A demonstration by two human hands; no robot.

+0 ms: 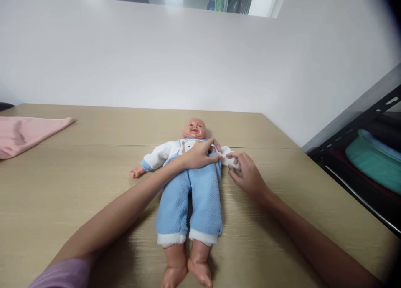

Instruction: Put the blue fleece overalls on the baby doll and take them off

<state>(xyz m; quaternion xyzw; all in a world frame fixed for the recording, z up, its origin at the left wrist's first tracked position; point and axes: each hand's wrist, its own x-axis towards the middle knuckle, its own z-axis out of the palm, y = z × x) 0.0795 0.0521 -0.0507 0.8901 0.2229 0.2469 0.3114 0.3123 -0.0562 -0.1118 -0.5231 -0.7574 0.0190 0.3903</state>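
A baby doll in a blue and white fleece outfit lies on its back, head away from me and bare feet toward me. My left hand reaches across its chest, thumb and fingers curled around the upper part of the white sleeve on the right side. Farther down that same sleeve, near its end, my right hand pinches the cloth. The doll's hand on this side is hidden behind my fingers. Its other arm stretches out to the left, with a blue cuff and the small hand showing.
The doll rests on a wooden table with a seam running across it. A pink cloth lies at the far left. Behind stands a white wall. At the right is a black metal rack holding a teal item.
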